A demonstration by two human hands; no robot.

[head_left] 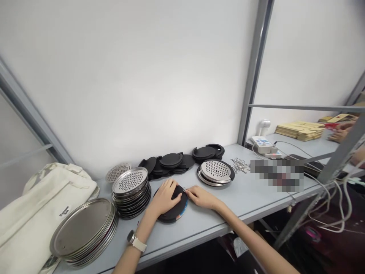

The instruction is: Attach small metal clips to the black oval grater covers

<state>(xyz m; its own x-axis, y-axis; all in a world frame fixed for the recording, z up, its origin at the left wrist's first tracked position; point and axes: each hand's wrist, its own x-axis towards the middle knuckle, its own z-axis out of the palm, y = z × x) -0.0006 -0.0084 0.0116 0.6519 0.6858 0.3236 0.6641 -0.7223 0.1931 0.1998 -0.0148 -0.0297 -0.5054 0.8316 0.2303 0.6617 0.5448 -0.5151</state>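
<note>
Our left hand (167, 196) spreads over a round black disc (173, 215) near the desk's (205, 220) front edge; our right hand (200, 197) pinches a small silvery metal piece (184, 189) at the disc's rim, apparently unfinished. Loose silvery metal wires (239, 166) nearer the back edge seem unused.

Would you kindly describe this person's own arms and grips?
The left arm and right arm show no sleeves, and neither the left grip nor the right grip is gloved. A silvery watch with a pale strap circles the left arm; the right has none.
</note>
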